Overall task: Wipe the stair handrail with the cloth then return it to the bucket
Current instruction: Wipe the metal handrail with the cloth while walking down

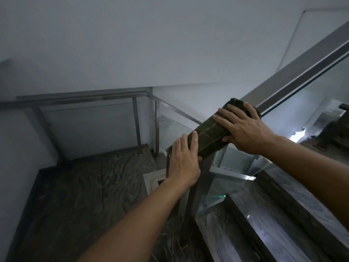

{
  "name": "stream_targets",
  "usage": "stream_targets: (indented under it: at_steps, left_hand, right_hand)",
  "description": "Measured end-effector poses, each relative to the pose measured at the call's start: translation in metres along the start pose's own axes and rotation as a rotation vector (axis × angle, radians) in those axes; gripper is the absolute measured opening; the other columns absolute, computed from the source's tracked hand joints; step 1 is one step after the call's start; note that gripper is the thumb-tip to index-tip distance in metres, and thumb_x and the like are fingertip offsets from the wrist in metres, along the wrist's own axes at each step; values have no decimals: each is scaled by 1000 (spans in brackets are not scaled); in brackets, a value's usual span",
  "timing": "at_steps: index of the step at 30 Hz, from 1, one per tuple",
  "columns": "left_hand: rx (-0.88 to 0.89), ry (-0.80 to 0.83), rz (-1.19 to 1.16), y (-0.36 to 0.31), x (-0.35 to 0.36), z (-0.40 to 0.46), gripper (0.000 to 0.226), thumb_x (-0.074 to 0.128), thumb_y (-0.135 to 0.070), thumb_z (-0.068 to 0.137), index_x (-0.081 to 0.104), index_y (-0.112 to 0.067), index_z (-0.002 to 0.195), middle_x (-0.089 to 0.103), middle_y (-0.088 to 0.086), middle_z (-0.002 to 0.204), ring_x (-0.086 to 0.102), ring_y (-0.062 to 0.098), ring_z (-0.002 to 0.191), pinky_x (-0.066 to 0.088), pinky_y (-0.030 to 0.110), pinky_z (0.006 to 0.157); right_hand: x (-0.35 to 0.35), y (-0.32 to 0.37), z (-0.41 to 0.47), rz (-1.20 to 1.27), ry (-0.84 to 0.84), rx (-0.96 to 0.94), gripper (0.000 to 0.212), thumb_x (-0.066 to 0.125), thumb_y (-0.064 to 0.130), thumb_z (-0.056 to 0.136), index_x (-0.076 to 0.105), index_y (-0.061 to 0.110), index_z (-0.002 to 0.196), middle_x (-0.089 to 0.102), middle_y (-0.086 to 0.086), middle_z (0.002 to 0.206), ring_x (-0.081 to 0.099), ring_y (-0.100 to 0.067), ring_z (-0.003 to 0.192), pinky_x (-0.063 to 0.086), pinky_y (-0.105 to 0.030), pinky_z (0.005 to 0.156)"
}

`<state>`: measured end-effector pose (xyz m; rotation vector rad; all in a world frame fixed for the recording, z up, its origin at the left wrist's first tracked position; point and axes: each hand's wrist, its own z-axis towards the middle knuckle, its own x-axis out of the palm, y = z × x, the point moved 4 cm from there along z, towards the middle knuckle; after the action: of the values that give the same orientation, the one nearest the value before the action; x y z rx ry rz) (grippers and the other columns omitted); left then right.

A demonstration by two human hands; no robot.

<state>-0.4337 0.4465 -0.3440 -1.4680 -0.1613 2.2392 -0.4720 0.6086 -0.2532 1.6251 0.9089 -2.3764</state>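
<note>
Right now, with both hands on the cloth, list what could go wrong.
1. The cloth is only draped over the handrail; it could slip off and drop to the landing.
2. Both the left hand and right hand are busy, so nothing steadies the person on the stairs.

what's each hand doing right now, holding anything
Left hand: pressed on the lower end of the cloth draped over the handrail.
Right hand: fingers spread, thumb under, gripping the cloth's upper part.
</note>
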Motion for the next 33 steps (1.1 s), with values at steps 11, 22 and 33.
stream_targets:
  at_steps: [11, 22, 33]
  left_hand:
    - [-75, 42, -157, 30, 1, -32, 79, 52, -19, 94, -2, -14, 152, 7, 17, 157, 6, 32, 146, 10, 43, 119]
    - [-57, 48, -363, 45, 17, -37, 81, 50, -6, 93, -6, -15, 151, -15, 8, 159, -19, 26, 146, 24, 42, 118]
    - [44, 86, -522, 64, 34, -45, 93, 54, -27, 92, -20, -16, 148, -30, 3, 155, -24, 21, 145, 15, 40, 120]
  right_hand:
    - [9, 46, 2, 11, 46, 47, 77, 53, 50, 87, 11, 32, 149, 18, -3, 160, 6, -28, 148, -9, -54, 116]
    - [16, 54, 3, 2, 24, 72, 83, 63, 46, 82, 14, 33, 148, 26, -7, 157, 13, -32, 146, -4, -58, 116]
    - [23, 72, 0, -12, 9, 123, 80, 58, 48, 80, 21, 29, 148, 28, -9, 155, 13, -32, 145, -7, -52, 116]
